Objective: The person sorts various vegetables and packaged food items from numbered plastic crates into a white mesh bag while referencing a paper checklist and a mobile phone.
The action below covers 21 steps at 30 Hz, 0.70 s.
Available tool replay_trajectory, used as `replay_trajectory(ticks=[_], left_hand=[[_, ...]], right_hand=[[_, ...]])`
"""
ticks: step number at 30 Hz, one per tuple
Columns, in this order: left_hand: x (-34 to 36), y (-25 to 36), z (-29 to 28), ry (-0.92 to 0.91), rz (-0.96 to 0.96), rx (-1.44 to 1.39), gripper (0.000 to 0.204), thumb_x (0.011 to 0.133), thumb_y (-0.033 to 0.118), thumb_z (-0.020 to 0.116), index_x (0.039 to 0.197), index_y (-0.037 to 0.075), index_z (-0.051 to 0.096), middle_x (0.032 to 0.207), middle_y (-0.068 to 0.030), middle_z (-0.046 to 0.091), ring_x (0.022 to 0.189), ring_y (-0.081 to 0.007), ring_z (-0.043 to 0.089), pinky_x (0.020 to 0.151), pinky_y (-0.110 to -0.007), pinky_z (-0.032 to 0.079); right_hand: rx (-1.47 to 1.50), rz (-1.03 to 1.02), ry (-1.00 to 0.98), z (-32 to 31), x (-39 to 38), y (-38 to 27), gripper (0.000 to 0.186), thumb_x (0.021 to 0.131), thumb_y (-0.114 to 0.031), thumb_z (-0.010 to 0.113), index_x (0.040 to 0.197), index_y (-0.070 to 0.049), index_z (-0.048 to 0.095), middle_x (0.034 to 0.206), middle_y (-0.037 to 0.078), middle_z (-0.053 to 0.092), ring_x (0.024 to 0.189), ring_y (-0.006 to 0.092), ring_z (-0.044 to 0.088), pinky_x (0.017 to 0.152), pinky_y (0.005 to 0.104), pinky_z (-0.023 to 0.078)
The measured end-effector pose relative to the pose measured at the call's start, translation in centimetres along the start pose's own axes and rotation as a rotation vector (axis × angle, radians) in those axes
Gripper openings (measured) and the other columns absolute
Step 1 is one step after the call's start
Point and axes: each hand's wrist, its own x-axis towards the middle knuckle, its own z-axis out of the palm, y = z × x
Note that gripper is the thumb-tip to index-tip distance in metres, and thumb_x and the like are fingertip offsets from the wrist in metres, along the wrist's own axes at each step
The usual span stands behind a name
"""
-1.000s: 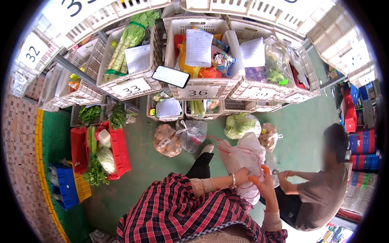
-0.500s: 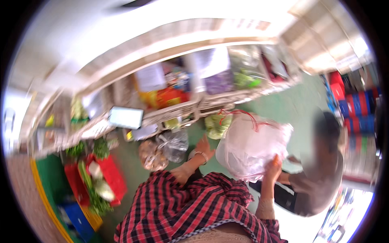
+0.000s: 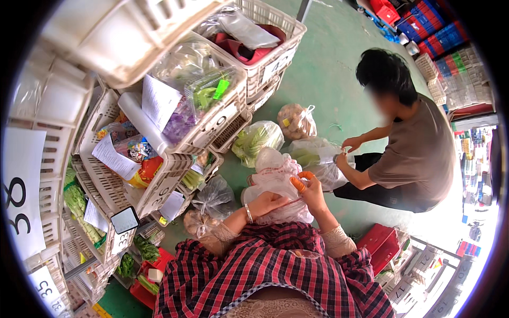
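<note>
A white translucent plastic bag [image 3: 275, 177] with pinkish-red marks is bunched up in front of me, above the floor. My left hand [image 3: 265, 204] is closed on its near side. Close by on the right, my right hand [image 3: 312, 192] pinches what looks like the bag's edge; orange covers sit on some of its fingers. Just beyond lies a clear bag of leafy greens [image 3: 254, 142]. To the left of my hands are a knotted clear bag [image 3: 214, 195] and a bag of brown, roundish items [image 3: 197, 222].
On the right a crouching person [image 3: 411, 151] handles another clear bag with green vegetables [image 3: 313, 153]. Behind it stands a tied bag of brown produce [image 3: 297, 122]. Stacked white crates [image 3: 212, 127] line the left; a phone [image 3: 125, 219] rests at a crate edge.
My view has turned to the right. My left hand, open and apart from the bag before, now grips it beside my right hand. The bag is drawn in and bunched smaller.
</note>
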Motion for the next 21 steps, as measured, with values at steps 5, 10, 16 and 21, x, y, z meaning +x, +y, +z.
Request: replay_trajectory(ticks=[5,10,16,21], left_hand=[[3.5,3.7,4.1,0.324,0.148,0.347,0.033,0.088,0.028,0.051,0.107,0.002,0.054,0.099,-0.0056,0.06,0.09,-0.0131,0.056,0.075,-0.026,0.045],[5.0,3.2,0.8,0.903,0.079,-0.612,0.023,0.083,0.02,0.056,0.1,0.005,0.054,0.08,-0.0067,0.062,0.059,-0.0158,0.059,0.054,-0.025,0.051],[1.2,2.4,-7.3,1.238,0.27,-0.555,0.018,0.082,0.007,0.053,0.099,0.0,0.051,0.085,-0.0092,0.059,0.076,-0.0181,0.06,0.066,-0.026,0.053],[5.6,5.9,-0.4,0.831,0.179,-0.636,0.034,0.086,0.03,0.054,0.1,0.0,0.054,0.097,-0.012,0.059,0.087,-0.0221,0.06,0.082,-0.033,0.048]], right_hand=[[0.146,0.009,-0.097,-2.3,1.3,0.8,0.037,0.081,-0.033,0.063,0.096,0.0,0.055,0.063,-0.004,0.05,0.055,0.0028,0.041,0.05,0.0171,0.032],[0.229,0.02,-0.197,-8.2,5.2,0.5,0.028,0.082,-0.029,0.062,0.091,-0.004,0.053,0.061,-0.005,0.048,0.051,0.0021,0.039,0.045,0.0181,0.029],[0.286,0.107,-0.193,-12.4,6.9,1.1,0.032,0.084,-0.027,0.059,0.099,0.001,0.054,0.076,0.0,0.055,0.062,0.005,0.047,0.054,0.0184,0.038],[0.296,-0.197,-0.332,-9.1,6.1,1.4,0.026,0.086,-0.007,0.045,0.109,0.0,0.053,0.086,0.0,0.055,0.075,0.0075,0.051,0.064,0.022,0.042]])
